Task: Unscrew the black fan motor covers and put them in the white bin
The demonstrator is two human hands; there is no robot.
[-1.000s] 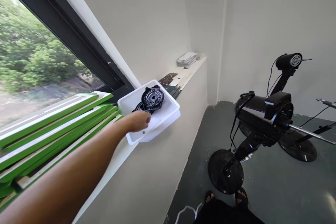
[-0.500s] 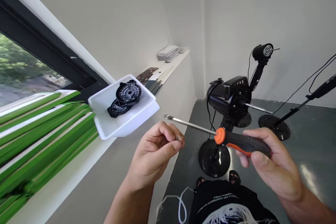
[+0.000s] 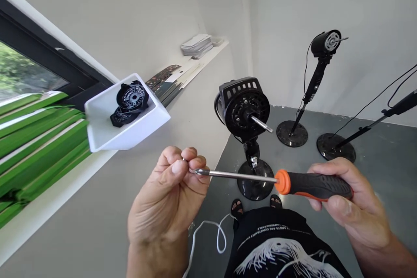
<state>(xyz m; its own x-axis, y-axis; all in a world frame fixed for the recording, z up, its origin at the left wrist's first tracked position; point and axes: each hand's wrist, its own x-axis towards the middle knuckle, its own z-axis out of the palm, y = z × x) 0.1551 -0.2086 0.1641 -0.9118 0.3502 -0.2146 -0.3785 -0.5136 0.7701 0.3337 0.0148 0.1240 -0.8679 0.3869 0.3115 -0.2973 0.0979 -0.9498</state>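
From where I stand, the person's left hand is raised palm inward, its thumb and fingertips pressed together on a tiny piece, too small for me to make out as more than a dark glint. The right hand is wrapped around the black-and-orange handle of a screwdriver, thumb below and fingers curled over the top. The screwdriver lies nearly level between the two hands — its tip is right at the left fingertips, though I cannot tell whether it touches the tiny piece. Just beyond the shaft stands a black fan motor, its bare metal spindle angled down to the right, above a round black base on the grey floor. Farther back, near the wall, stand a second motor on its pole and, at the right, another stand. To the left, a white bin holds black round slotted covers, one overlapping another; it sits on the ledge between green-edged strips and some flat dark pieces. A white cord loops beside the person's black shirt — near the sandalled feet.
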